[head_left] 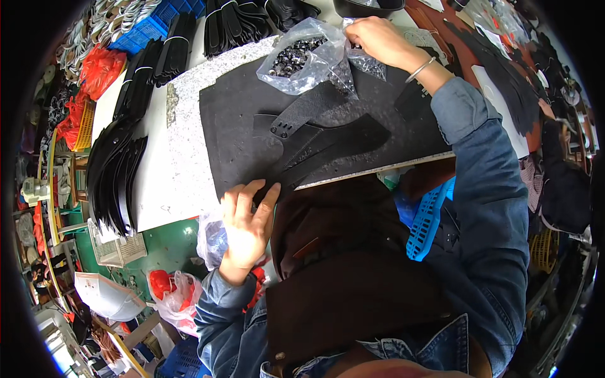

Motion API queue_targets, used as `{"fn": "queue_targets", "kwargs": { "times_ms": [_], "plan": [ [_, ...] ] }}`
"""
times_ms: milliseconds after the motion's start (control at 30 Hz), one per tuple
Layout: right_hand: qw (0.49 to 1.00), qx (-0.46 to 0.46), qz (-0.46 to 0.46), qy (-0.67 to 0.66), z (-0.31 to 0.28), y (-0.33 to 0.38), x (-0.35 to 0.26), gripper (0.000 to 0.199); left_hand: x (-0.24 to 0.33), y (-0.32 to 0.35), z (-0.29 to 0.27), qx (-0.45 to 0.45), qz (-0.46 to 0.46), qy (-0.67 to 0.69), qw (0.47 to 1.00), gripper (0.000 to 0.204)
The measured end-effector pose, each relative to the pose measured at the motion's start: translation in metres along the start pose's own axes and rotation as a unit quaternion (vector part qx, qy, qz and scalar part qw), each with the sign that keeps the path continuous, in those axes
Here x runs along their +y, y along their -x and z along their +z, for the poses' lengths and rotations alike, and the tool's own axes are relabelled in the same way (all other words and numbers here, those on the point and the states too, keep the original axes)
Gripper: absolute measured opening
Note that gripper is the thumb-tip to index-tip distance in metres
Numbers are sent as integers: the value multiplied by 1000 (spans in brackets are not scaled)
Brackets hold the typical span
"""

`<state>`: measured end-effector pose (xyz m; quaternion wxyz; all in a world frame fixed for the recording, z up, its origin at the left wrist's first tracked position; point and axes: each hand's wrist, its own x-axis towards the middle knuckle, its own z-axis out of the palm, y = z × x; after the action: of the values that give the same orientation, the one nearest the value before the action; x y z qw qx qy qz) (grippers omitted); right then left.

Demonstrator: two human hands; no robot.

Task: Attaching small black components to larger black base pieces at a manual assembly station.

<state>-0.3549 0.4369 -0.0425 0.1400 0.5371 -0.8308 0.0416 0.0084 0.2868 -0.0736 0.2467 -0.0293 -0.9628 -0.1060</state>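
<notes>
My left hand (244,222) rests at the near edge of the black mat (230,135), its fingers spread over the near end of dark strap pieces. On the mat lies a black strap (305,110) with small holes or studs at one end, across other black pieces (362,133). My right hand (381,43) is at the far side, fingers bent and drawn together over a small clear plastic bag (368,65) of small dark parts. Its fingertips are partly hidden, so what they pinch does not show. Beside it stands an open clear bag (331,31) of shiny dark metal pieces.
Bundles of black straps (116,173) lie on the pale tabletop (183,164) at left and at the back. A black tray (372,7) stands at the far edge. A blue plastic basket (425,220) is below the table at right. Plastic bags (173,299) sit on the floor at left.
</notes>
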Motion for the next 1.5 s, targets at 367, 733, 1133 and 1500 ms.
{"fn": "queue_targets", "kwargs": {
  "times_ms": [367, 733, 1133, 1500],
  "plan": [
    [1000, 15, -5, -19, -2, -1, -5, 11, 3, -5, -4, 39, -24, 105, 993, 30],
    [996, 28, 60, -61, -4, 2, -9, 11, 12, -15, -16, -2, -30, 167, 986, 28],
    [997, -44, 50, -35, -24, 3, -29, 15, 17, -17, -18, 18, -28, 191, 981, 26],
    [996, 71, 46, 27, 0, 3, -4, 15, 16, -19, -19, 21, -44, 207, 977, 23]
  ]
}}
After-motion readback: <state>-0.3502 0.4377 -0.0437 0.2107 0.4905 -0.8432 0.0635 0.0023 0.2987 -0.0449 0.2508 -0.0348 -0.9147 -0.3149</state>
